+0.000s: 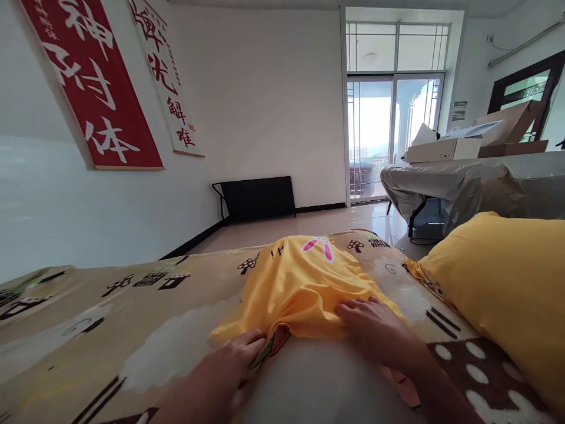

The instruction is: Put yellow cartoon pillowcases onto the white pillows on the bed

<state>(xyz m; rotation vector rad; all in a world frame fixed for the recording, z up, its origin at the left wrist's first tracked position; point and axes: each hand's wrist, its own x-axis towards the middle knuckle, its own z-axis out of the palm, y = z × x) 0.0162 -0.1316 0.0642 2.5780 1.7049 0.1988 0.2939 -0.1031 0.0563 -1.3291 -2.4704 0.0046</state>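
Observation:
A yellow pillowcase (304, 280) with pink rabbit ears printed near its far end lies spread on the patterned blanket (176, 318). Its near edge bunches up into a fold. At the left corner of that edge, my left hand (236, 356) is closed on the cloth, its fingertips partly hidden. My right hand (375, 330) grips the cloth at the right, fingers curled over it. Between my forearms is a white, soft-looking pillow (318, 377), blurred, with its far end against the pillowcase's near edge. I cannot tell how far it reaches inside.
To the right rests a plump yellow pillow (498, 277). Beyond the bed, a plastic-covered table (424, 182) carries open cardboard boxes (445, 149). A black folded panel (258, 197) leans by the wall. Red and white scrolls hang at the left; a glass door stands behind.

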